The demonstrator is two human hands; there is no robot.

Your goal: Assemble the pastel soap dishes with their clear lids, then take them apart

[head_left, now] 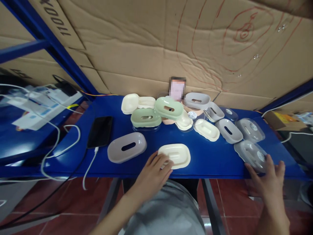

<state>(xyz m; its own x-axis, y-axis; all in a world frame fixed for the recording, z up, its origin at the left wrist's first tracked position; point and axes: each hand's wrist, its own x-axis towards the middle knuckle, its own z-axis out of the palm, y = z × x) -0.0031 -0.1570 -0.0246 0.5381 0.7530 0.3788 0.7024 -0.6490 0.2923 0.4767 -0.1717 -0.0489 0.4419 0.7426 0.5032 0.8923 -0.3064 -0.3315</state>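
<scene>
My left hand [156, 168] is over the near left end of a cream oval soap-dish tray [179, 155], its bent fingers closed against the edge. The tray lies flat on the blue table; part of it is hidden under the fingers. To the left rests a lilac-grey oval cover [117, 151] with a slot. At the table's right, my right hand [269, 178] has its fingers spread and touches the near end of a clear plastic lid [251, 155] bearing a round sticker. Beside that lid lie another clear lid [250, 129] and a grey slotted piece [228, 130].
Two green slotted pieces [168, 109] and several cream trays [130, 103] lie along the back. A blurred upright picture [177, 88] leans on the cardboard wall [137, 49]. At left are a black phone [99, 132] with its white cable [89, 166] and a power strip [31, 114].
</scene>
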